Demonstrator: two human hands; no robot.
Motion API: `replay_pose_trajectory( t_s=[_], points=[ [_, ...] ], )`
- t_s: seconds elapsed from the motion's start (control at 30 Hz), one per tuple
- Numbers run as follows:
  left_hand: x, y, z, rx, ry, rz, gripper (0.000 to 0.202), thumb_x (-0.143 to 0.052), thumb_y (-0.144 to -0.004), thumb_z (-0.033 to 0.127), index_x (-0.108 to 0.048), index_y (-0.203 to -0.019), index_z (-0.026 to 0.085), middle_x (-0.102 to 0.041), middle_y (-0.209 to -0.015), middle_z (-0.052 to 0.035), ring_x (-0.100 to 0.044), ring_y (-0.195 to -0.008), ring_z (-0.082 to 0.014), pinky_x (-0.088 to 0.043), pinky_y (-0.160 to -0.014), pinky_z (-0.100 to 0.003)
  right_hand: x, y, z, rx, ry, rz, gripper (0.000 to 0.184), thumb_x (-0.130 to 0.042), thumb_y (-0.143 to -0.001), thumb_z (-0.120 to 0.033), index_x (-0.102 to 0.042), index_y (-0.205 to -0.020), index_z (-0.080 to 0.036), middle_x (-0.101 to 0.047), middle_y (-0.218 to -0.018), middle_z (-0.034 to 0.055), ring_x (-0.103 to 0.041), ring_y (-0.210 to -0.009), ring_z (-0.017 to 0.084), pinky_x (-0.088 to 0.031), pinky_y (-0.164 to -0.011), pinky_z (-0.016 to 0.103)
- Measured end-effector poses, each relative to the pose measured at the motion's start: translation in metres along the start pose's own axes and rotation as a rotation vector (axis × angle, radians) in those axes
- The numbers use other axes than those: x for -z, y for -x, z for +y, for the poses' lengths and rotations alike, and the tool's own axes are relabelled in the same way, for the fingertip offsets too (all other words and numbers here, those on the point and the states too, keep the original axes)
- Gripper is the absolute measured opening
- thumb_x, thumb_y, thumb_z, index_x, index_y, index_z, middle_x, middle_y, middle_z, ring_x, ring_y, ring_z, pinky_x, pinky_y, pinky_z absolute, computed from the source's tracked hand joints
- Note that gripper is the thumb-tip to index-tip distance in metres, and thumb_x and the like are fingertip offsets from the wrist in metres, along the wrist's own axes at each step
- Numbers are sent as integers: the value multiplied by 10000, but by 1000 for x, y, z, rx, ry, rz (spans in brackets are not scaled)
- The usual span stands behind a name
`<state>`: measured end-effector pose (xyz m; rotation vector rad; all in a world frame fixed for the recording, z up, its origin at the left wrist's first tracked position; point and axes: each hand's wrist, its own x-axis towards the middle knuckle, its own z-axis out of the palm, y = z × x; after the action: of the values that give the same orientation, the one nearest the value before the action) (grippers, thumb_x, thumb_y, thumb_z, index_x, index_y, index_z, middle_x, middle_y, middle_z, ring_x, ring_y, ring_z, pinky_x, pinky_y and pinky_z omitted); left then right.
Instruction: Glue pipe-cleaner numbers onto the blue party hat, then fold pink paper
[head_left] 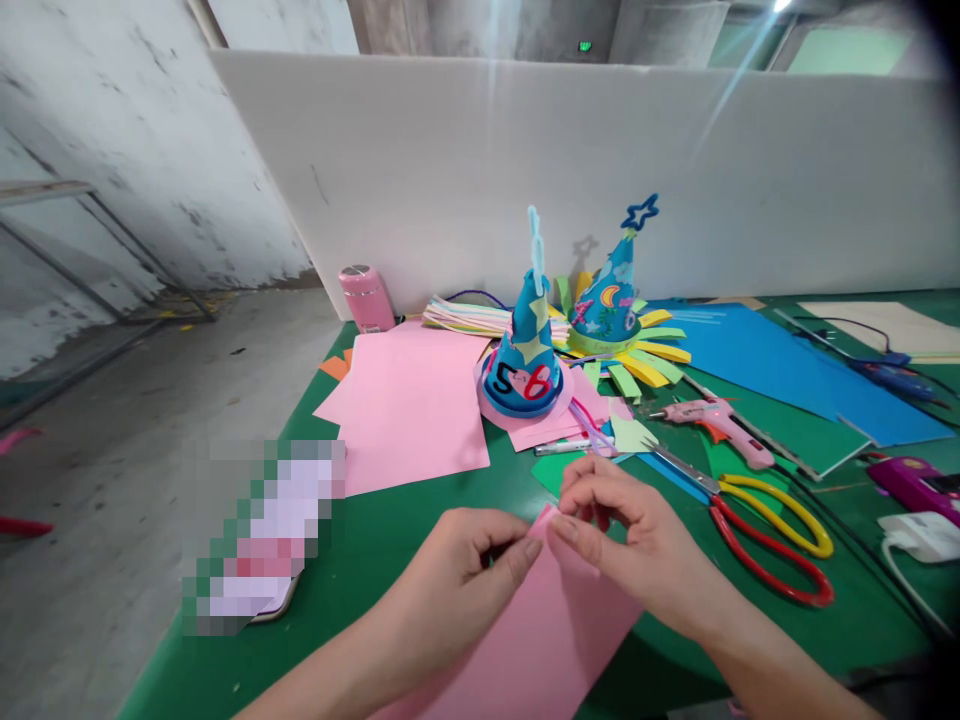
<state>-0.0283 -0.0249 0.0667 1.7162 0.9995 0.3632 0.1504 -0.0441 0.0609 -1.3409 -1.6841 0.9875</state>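
Observation:
Close to me on the green table, a pink paper sheet point(551, 640) reaches up between my two hands. My left hand point(480, 560) pinches its upper corner between thumb and fingers. Right beside it, my right hand point(615, 515) grips the same corner from the other side, fingers curled. The fingertips almost meet, and the fold or edge between them is partly hidden. Just right of my right hand lie scissors point(772, 545) with one red and one yellow handle. Beyond my hands stands a blue cone hat point(525, 350) with the numbers 5 and 6.
Larger pink sheets point(412, 400) lie at left behind my hands, near a pixelated phone point(270, 540). A second cone hat point(609, 290) with a star stands behind. At right are a pink glue gun point(720, 425), blue sheets point(795, 360) and a white charger point(919, 535) with cable.

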Motion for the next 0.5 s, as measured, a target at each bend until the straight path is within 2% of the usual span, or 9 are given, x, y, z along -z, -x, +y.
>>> replay_pose_trajectory(
  t_s=[0.07,0.13,0.3,0.5],
  points=[
    [0,0,1,6,-3,-7,343,-344,-842,370,-311,-558,180,-209,-574,49,-217,-542,-90,-193,-481,-240,0,1,1,8,-39,-7,118,-569,-766,-271,-572,-681,-190,-588,-902,31,-546,-857,153,-417,-700,246],
    [0,0,1,3,-11,-8,352,-338,-844,384,-306,-558,181,-207,-573,50,-216,-538,-89,-192,-478,-239,0,2,2,22,-98,-17,111,-568,-766,-245,-564,-674,-183,-622,-892,39,-562,-886,163,-419,-759,269],
    [0,0,3,14,-39,-21,346,-329,-846,388,-327,-569,180,-227,-574,50,-233,-541,-90,-202,-479,-237,-3,4,4,38,-162,-5,143,-564,-769,-252,-543,-650,-175,-625,-725,24,-579,-716,145,-441,-659,260],
    [-1,1,5,31,-29,-22,342,-341,-837,374,-299,-556,183,-222,-566,53,-226,-532,-88,-204,-469,-231,-4,5,5,20,-152,20,156,-563,-772,-279,-545,-657,-174,-625,-723,27,-569,-707,145,-427,-636,254]
  ],
)
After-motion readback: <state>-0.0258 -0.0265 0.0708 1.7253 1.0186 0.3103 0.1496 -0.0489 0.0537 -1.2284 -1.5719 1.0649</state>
